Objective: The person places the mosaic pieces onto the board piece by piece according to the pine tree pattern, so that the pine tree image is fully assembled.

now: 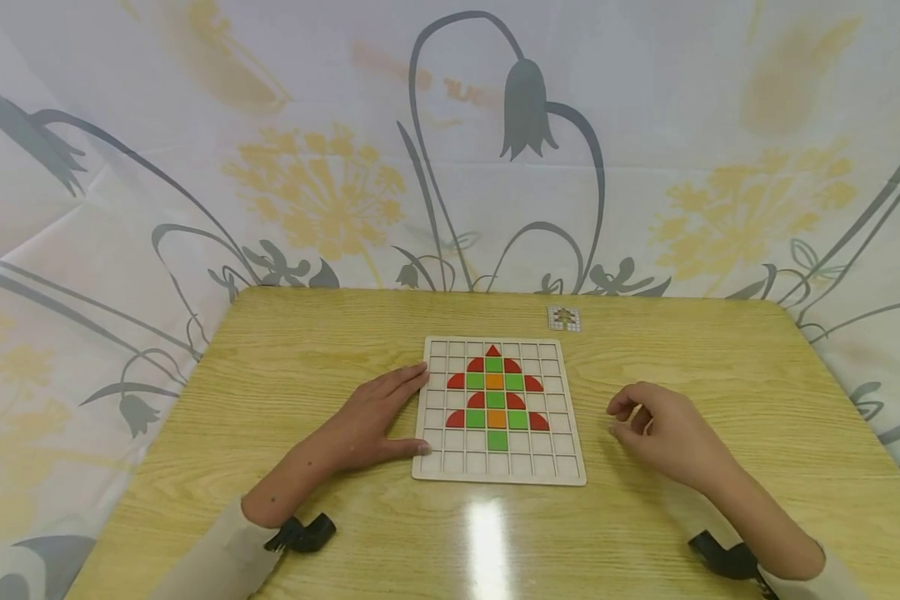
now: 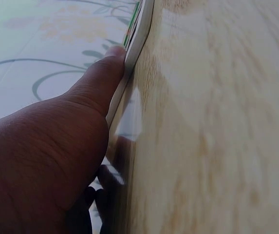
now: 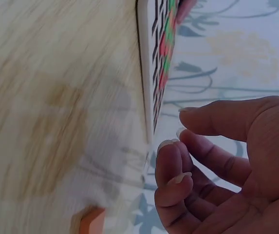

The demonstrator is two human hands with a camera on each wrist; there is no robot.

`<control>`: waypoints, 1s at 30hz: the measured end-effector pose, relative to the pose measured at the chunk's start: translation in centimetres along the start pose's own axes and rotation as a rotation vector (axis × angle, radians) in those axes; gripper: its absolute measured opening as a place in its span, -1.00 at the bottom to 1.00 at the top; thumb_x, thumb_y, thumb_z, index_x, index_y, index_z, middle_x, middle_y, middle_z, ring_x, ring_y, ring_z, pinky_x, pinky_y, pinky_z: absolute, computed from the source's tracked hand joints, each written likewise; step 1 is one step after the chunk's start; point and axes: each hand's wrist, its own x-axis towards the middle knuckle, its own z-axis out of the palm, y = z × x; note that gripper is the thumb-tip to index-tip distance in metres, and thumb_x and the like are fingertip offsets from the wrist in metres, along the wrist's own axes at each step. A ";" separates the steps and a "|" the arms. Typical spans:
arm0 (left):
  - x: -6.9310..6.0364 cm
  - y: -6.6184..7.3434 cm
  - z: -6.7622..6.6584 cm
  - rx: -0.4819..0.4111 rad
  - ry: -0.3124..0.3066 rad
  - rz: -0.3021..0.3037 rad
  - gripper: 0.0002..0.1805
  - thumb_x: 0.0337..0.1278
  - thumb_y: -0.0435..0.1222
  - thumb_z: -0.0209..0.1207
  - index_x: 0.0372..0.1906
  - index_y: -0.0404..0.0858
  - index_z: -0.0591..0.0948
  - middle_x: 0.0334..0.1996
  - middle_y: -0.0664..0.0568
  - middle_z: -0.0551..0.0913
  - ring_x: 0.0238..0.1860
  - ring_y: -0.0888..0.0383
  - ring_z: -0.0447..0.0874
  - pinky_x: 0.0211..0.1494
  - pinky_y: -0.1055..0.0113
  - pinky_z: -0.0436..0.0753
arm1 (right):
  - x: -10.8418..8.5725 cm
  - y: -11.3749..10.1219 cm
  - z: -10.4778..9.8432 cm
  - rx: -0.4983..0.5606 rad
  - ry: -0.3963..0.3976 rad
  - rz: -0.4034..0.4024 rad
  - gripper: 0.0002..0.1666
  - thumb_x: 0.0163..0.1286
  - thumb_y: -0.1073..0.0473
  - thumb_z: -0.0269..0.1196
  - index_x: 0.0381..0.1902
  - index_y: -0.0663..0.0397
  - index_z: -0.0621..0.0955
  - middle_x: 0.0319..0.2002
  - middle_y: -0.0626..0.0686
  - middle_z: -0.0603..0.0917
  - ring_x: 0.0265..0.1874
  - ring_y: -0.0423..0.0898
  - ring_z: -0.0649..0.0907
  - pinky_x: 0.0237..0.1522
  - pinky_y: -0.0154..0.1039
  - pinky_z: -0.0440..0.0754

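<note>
A pale square grid board lies on the table. Red curved pieces, green squares and orange squares sit in its cells as a tree shape, topped by a red triangle. My left hand touches the board's left edge with extended fingers and thumb. In the left wrist view the thumb lies against the rim. To the right of the board, apart from it, my right hand hovers with loosely curled fingers and nothing held. An orange piece shows low in the right wrist view; the head view does not show it.
A small card with a printed tree pattern lies behind the board, near the table's back edge. The wood-grain table meets a flower-patterned cloth backdrop. Black wrist straps are on both forearms.
</note>
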 end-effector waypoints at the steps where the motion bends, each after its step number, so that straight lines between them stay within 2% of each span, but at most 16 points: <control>1: 0.0 0.0 0.0 0.000 -0.001 0.000 0.09 0.28 0.19 0.39 0.70 -0.23 0.19 0.70 -0.04 0.12 0.66 -0.12 0.15 0.59 -0.20 0.28 | -0.1 0.2 -0.1 -0.004 0.000 0.006 -0.83 0.33 0.32 0.48 -0.15 0.07 0.73 -0.23 -0.07 0.70 -0.37 -0.24 0.62 -0.39 -0.29 0.62; 9: -0.1 0.0 0.0 -0.004 -0.004 -0.007 0.09 0.29 0.20 0.38 0.71 -0.22 0.18 0.71 -0.04 0.11 0.66 -0.12 0.13 0.59 -0.21 0.27 | -1.2 1.7 -0.6 -0.057 -0.012 0.081 -0.84 0.35 0.26 0.49 -0.13 0.06 0.74 -0.22 -0.06 0.72 -0.39 -0.22 0.59 -0.40 -0.29 0.58; 14: -0.1 0.0 0.0 -0.010 -0.002 -0.006 0.10 0.28 0.19 0.39 0.71 -0.22 0.17 0.71 -0.04 0.11 0.66 -0.13 0.13 0.60 -0.21 0.26 | -1.6 2.8 -1.5 -0.097 -0.046 0.114 -0.76 0.36 0.18 0.50 -0.09 0.16 0.74 -0.19 0.00 0.73 -0.40 -0.18 0.55 -0.42 -0.27 0.54; 20: -0.1 0.0 0.1 0.002 0.004 0.001 0.10 0.27 0.19 0.39 0.70 -0.24 0.18 0.70 -0.05 0.12 0.66 -0.13 0.14 0.59 -0.20 0.28 | -1.6 3.9 -3.0 -0.136 -0.134 0.117 -0.59 0.31 0.13 0.54 -0.02 0.28 0.71 -0.13 0.07 0.74 -0.40 -0.18 0.54 -0.39 -0.25 0.55; 25: -0.1 0.0 0.0 0.000 -0.009 -0.009 0.11 0.27 0.20 0.39 0.71 -0.22 0.16 0.71 -0.05 0.11 0.67 -0.12 0.12 0.60 -0.20 0.27 | -1.5 4.7 -4.1 -0.161 -0.229 0.137 -0.52 0.27 0.06 0.58 -0.03 0.28 0.69 -0.17 0.08 0.70 -0.34 -0.13 0.61 -0.32 -0.16 0.62; 30: 0.0 0.0 0.0 0.005 -0.015 -0.008 0.12 0.27 0.22 0.38 0.72 -0.21 0.15 0.71 -0.05 0.10 0.67 -0.12 0.11 0.60 -0.21 0.26 | -1.7 5.2 -4.4 -0.182 -0.268 0.139 -0.56 0.19 0.08 0.62 -0.10 0.18 0.70 -0.22 0.01 0.66 -0.34 -0.13 0.59 -0.33 -0.20 0.61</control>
